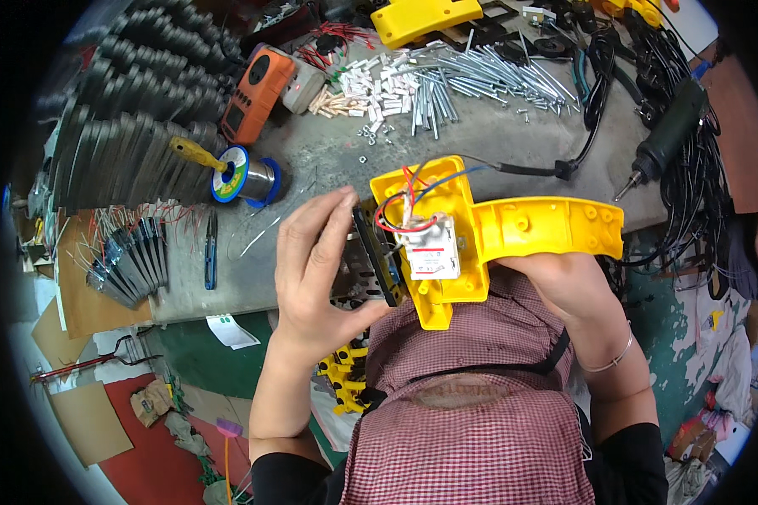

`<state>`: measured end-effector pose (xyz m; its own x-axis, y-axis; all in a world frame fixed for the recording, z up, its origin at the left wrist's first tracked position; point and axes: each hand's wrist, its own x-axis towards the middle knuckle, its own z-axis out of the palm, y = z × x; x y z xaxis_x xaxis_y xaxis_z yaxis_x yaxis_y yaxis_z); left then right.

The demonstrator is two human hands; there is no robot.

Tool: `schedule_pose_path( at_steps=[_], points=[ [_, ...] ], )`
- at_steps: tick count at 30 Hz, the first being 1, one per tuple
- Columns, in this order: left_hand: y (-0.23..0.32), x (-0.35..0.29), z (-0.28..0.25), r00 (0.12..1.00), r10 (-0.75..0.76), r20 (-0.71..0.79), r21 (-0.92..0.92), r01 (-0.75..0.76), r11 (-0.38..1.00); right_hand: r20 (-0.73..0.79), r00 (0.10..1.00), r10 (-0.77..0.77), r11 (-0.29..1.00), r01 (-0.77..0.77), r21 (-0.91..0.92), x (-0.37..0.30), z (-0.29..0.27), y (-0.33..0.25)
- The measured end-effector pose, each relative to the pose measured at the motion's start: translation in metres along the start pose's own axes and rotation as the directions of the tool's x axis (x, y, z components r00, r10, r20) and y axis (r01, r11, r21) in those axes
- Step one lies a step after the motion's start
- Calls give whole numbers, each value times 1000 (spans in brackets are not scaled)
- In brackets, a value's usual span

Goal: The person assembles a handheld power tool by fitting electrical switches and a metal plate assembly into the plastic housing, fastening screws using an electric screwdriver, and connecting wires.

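A yellow plastic housing half (547,227) with a curved handle is held up in front of my chest. My right hand (556,282) grips it from beneath the handle, and some of its fingers are hidden. Inside the housing sits a white boxy component (434,251), with red, black and blue wires looping above it. My left hand (316,261) pinches a flat black plate (376,257) by its edges, close to the housing's left side. A dark cable (531,170) runs from the housing toward the right of the bench.
Across the workbench (312,160) lie a solder spool (244,177), an orange meter (257,95), white connector pieces (375,88) and long metal screws (497,74). An electric screwdriver (669,135) and coiled black cables are at right. Stacked dark metal parts (135,160) fill the left.
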<state>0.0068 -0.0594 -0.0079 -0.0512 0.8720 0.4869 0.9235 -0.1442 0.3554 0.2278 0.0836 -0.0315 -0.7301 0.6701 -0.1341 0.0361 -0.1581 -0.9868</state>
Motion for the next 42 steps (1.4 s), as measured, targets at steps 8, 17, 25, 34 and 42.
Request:
schedule_pose_path(
  at_steps=[8, 17, 25, 34, 42],
  points=[
    [1, 2, -2, 1000, 7, 14, 66, -8, 998, 61, 993, 105, 936, -120, 331, -4, 9, -11],
    [8, 6, -9, 997, 48, -63, 72, -43, 996, 55, 989, 137, 969, -145, 198, -1, 18, -10],
    [38, 47, -11, 990, 124, 65, 238, -136, 962, 28, 993, 115, 992, -113, -53, -4, 17, -6],
    [47, 48, -6, 991, 80, 111, 195, -101, 976, -36, 999, 5, 997, -8, -83, -1, 22, 5],
    [41, 45, 1, 990, 116, 76, 194, -129, 972, 10, 996, 88, 986, -86, -145, 1, 18, 6]
  ],
)
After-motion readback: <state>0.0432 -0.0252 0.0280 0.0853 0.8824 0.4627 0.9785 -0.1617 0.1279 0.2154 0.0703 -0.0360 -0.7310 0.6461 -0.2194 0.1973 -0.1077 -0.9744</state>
